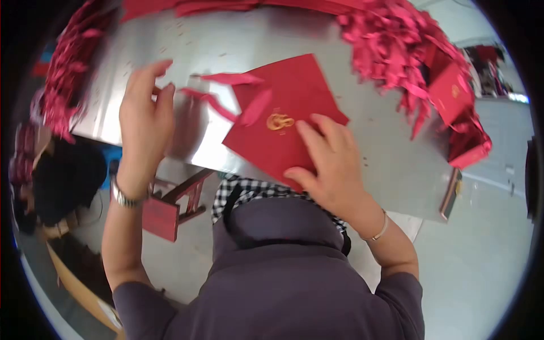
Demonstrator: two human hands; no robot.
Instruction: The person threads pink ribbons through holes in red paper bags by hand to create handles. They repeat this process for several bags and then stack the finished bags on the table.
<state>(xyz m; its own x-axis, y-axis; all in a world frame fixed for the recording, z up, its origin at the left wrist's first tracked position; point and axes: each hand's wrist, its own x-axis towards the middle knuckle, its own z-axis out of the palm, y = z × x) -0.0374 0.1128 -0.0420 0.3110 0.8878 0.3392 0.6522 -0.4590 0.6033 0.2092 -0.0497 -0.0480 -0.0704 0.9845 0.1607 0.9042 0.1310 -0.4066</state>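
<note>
A flat red gift bag [294, 90] with a gold emblem lies turned at an angle on the shiny metal table. Its pink-red ribbon [258, 105] loops over the left side of the bag, with two loose ends stretching left over the tabletop. My right hand [334, 164] rests on the lower right of the bag, fingers spread against its face. To the left of the ribbon ends, my left hand [148, 116] is raised above the table, thumb and forefinger apart and nothing visible between them.
Heaps of red ribbons [391, 45] and red bags [453, 93] line the right and far edges of the metal table [396, 181]; another ribbon pile [62, 85] hangs at the left. A wooden stool [161, 218] stands below the table. Another person's dark head [65, 178] shows at far left.
</note>
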